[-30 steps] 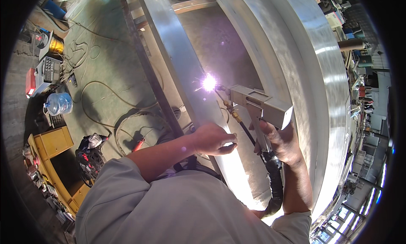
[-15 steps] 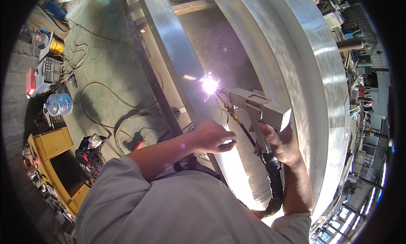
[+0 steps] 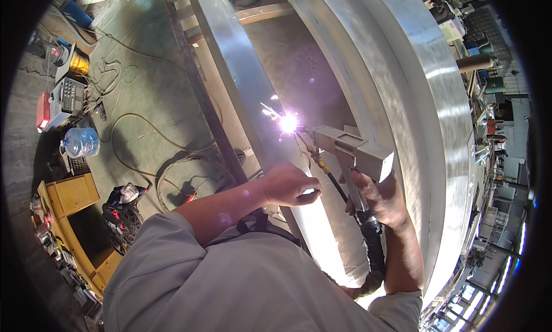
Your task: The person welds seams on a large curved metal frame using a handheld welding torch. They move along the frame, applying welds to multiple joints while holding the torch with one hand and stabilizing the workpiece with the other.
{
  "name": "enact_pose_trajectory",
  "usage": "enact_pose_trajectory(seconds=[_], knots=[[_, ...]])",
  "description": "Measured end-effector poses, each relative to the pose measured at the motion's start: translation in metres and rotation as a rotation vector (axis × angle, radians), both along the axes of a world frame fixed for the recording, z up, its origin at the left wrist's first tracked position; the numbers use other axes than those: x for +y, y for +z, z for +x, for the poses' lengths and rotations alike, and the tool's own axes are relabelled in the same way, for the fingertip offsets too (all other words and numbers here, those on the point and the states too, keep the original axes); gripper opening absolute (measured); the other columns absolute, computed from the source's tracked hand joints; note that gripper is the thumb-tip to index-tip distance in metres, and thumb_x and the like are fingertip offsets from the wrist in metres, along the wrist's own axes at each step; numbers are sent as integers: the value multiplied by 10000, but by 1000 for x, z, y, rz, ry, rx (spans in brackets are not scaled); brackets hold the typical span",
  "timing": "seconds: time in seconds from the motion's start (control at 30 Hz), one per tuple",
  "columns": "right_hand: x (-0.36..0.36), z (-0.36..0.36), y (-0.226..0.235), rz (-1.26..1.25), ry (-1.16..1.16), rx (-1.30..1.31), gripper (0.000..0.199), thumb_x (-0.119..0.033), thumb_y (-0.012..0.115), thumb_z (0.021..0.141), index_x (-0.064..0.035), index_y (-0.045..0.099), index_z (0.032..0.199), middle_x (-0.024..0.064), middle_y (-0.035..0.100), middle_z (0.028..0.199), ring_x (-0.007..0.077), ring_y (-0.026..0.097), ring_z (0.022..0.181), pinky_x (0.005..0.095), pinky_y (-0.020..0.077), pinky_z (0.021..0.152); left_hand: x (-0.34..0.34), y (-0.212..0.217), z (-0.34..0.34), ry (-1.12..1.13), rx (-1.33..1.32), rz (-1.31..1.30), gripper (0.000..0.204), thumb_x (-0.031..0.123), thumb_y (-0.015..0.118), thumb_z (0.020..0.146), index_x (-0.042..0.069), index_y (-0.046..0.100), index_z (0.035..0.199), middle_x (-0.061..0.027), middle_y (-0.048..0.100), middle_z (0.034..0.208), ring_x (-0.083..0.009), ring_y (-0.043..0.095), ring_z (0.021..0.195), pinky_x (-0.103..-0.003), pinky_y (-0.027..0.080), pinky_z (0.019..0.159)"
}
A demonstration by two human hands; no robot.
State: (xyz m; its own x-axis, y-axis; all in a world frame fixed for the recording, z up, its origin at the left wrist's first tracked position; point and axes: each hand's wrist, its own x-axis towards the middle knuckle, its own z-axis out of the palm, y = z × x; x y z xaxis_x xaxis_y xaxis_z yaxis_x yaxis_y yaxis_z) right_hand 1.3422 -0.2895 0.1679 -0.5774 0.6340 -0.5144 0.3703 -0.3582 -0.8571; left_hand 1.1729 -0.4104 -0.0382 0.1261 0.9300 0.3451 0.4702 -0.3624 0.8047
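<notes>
A: What is the right hand (image 3: 384, 198) doing?

B: It is clenched around the grip of a grey, box-shaped welding gun (image 3: 352, 151). The gun's nozzle points away from the hand, up and to the left, and ends at a bright spark (image 3: 288, 123) against the long steel beam (image 3: 241, 85).

A: And the black hose (image 3: 374, 251)?

B: It hangs from the bottom of the grip, just below the hand, running down along the forearm.

A: The left hand (image 3: 289, 184)?

B: Loosely curled, fingers bent inward, resting on the beam's edge just left of the gun. Whether it pinches anything, I cannot tell.

A: What lies beyond it?

B: Cables (image 3: 172, 159) on the floor, well apart to its left.
</notes>
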Motion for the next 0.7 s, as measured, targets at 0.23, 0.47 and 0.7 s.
enact_pose_trajectory(seconds=[0.23,0.47,0.7], knots=[[-3,1,4,28,57,4,558,-199,804,1012,42,524,1430,120,737,1112,127,725,795,268,618,549,-1,4,-1,-7,76,-58,139,303,794,924,204,778,1020,-39,685,694,-275,695,631,-441,499,572],[-4,4,5,63,73,5,623,-229,805,1012,52,480,1463,125,733,1104,142,723,780,273,621,549,2,3,-2,-8,17,42,119,261,808,917,166,760,971,-46,686,677,-273,687,586,-425,501,531],[-6,6,8,54,76,-53,617,-281,828,994,42,513,1415,107,723,1029,133,702,677,284,607,522,2,3,-1,23,21,65,128,266,819,906,159,749,909,-52,675,651,-282,672,564,-439,488,517]])
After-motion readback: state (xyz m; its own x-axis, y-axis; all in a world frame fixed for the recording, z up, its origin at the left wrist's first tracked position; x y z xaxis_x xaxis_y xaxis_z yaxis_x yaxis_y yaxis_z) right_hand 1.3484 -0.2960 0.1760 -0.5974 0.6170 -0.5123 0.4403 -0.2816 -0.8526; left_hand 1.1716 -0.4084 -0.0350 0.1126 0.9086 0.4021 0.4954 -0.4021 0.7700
